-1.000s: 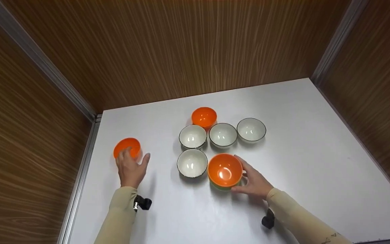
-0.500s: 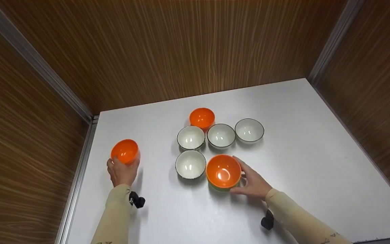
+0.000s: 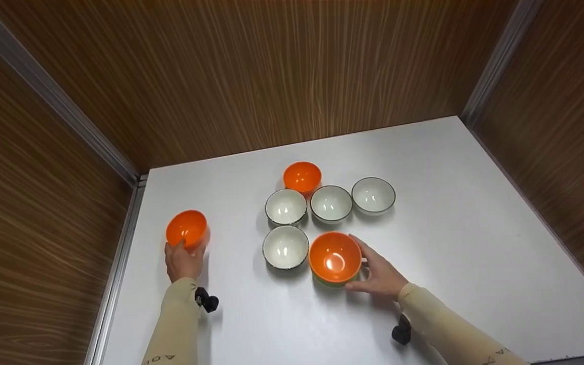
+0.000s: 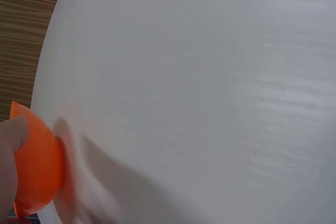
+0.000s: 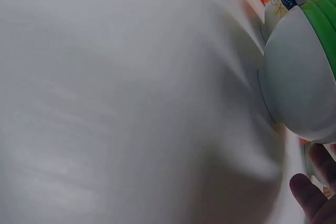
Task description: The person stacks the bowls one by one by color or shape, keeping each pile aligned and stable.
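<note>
At the left of the table in the head view, my left hand (image 3: 184, 262) grips the near side of an orange bowl (image 3: 190, 225). The left wrist view shows a digit against the outer wall of that orange bowl (image 4: 39, 161), which tilts above its shadow. My right hand (image 3: 380, 276) cups the right side of a bowl stack, thumb in front and a finger behind. On top sits an orange bowl (image 3: 335, 256); a green bowl (image 5: 323, 22) and a white bowl (image 5: 299, 74) show beneath it in the right wrist view. Lower fingers hang just off the white bowl there.
White bowls with dark rims, at the left (image 3: 286, 247), behind it (image 3: 285, 207), in the middle (image 3: 331, 204) and at the right (image 3: 373, 194), stand close together. Behind them is another orange bowl (image 3: 302, 176). Wood-grain panels (image 3: 271, 76) enclose the white table (image 3: 474, 253).
My left hand has gone from hovering over the left orange bowl to gripping its near side. The bowl now tilts slightly. My right hand stays at the stack.
</note>
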`<state>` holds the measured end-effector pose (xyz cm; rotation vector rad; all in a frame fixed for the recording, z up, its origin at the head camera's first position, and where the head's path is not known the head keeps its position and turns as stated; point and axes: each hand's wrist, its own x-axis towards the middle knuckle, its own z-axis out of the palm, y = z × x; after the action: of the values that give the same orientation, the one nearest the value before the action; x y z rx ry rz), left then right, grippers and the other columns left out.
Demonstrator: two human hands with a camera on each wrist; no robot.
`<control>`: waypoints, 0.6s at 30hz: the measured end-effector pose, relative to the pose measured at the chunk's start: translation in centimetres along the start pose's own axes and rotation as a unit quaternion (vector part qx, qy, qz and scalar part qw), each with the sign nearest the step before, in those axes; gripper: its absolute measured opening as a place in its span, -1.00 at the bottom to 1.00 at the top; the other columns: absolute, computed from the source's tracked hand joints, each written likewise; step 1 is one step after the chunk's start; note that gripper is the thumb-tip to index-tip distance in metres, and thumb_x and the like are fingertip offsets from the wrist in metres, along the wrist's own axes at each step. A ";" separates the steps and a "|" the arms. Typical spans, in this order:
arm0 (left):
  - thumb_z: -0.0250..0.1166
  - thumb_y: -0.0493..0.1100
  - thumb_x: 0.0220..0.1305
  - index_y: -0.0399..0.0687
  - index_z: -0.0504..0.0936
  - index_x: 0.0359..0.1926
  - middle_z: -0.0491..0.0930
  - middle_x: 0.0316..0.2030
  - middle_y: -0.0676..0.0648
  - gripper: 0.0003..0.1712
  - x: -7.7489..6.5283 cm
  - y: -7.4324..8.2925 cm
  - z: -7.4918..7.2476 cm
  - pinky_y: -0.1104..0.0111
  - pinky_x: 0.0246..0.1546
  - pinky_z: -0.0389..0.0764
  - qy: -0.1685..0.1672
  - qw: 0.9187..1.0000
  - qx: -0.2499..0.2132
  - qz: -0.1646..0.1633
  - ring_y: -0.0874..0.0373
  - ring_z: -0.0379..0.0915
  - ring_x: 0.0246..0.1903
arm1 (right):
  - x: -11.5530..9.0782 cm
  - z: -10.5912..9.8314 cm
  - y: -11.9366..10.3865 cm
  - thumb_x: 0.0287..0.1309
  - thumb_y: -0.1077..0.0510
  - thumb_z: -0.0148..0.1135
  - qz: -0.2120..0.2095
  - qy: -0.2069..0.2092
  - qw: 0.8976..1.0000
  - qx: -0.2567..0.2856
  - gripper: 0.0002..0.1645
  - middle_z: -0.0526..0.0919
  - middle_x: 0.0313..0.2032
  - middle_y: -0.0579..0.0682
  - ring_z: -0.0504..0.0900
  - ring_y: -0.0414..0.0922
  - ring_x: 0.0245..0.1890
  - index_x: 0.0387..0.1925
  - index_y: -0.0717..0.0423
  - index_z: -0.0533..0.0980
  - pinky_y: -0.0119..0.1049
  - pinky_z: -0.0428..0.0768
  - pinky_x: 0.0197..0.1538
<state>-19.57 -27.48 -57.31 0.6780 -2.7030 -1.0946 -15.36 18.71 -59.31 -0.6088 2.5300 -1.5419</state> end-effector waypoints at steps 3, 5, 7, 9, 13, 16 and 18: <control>0.30 0.01 0.12 -0.21 0.43 0.11 0.20 0.16 -0.22 -0.41 -0.1 -0.2 0.0 -0.03 0.17 0.20 0.002 1.000 -0.005 -0.001 -0.13 0.21 0.08 | 0.0 0.0 0.0 -0.42 -0.05 0.57 -0.009 -0.001 1.000 0.006 0.35 0.15 0.32 -0.15 0.29 -0.07 0.20 0.40 -0.19 -0.06 0.04 0.39 0.09; 0.31 0.03 0.10 -0.19 0.44 0.10 0.21 0.16 -0.20 -0.40 -0.2 -0.3 -0.1 -0.04 0.16 0.20 0.001 1.000 -0.017 -0.007 -0.11 0.22 0.08 | 0.0 0.0 0.1 -0.41 -0.05 0.57 -0.016 -0.001 1.000 0.006 0.35 0.15 0.32 -0.13 0.28 -0.05 0.21 0.40 -0.18 -0.06 0.05 0.38 0.09; 0.34 0.07 0.06 -0.19 0.45 0.10 0.22 0.18 -0.18 -0.36 -0.3 -0.3 -0.1 -0.04 0.17 0.19 0.004 1.000 -0.023 -0.011 -0.11 0.22 0.09 | 0.1 0.0 0.0 -0.41 -0.09 0.56 -0.013 -0.001 1.000 0.004 0.34 0.14 0.32 -0.15 0.30 -0.08 0.20 0.40 -0.21 -0.06 0.02 0.39 0.09; 0.36 0.12 0.00 -0.17 0.43 0.13 0.22 0.20 -0.17 -0.28 -0.5 -0.4 -0.1 -0.05 0.17 0.19 0.004 1.000 -0.023 -0.012 -0.10 0.22 0.10 | 0.1 0.1 0.0 -0.41 -0.13 0.55 -0.010 0.000 1.000 0.001 0.34 0.14 0.32 -0.17 0.31 -0.11 0.19 0.39 -0.23 -0.06 -0.02 0.40 0.09; 0.41 0.22 -0.13 -0.17 0.36 0.19 0.24 0.20 -0.15 -0.09 -0.9 -0.6 0.2 -0.07 0.15 0.21 0.007 1.000 -0.016 -0.007 -0.10 0.24 0.10 | 0.1 0.2 -0.1 -0.43 -0.14 0.55 -0.008 0.007 1.000 0.007 0.34 0.15 0.32 -0.14 0.33 -0.10 0.17 0.39 -0.18 -0.03 0.01 0.42 0.08; 0.43 0.27 -0.20 -0.17 0.29 0.24 0.23 0.19 -0.14 0.03 -1.1 -0.7 0.4 -0.08 0.14 0.20 0.005 1.000 -0.025 -0.009 -0.10 0.24 0.09 | 0.0 0.2 -0.1 -0.44 -0.13 0.56 -0.002 0.010 1.000 0.008 0.34 0.15 0.32 -0.13 0.33 -0.08 0.17 0.39 -0.16 -0.02 0.05 0.41 0.07; 0.44 0.27 -0.23 -0.18 0.24 0.26 0.21 0.19 -0.15 0.09 -1.1 -0.7 0.6 -0.08 0.15 0.20 0.005 0.999 -0.031 -0.011 -0.11 0.23 0.09 | 0.0 0.3 -0.2 -0.44 -0.15 0.56 0.003 0.010 1.000 0.005 0.34 0.14 0.32 -0.15 0.33 -0.10 0.17 0.39 -0.20 -0.02 0.04 0.40 0.08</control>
<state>-18.53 -27.03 -58.18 0.7027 -2.6464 -1.1712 -15.27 18.42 -59.30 -0.5869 2.5349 -1.5665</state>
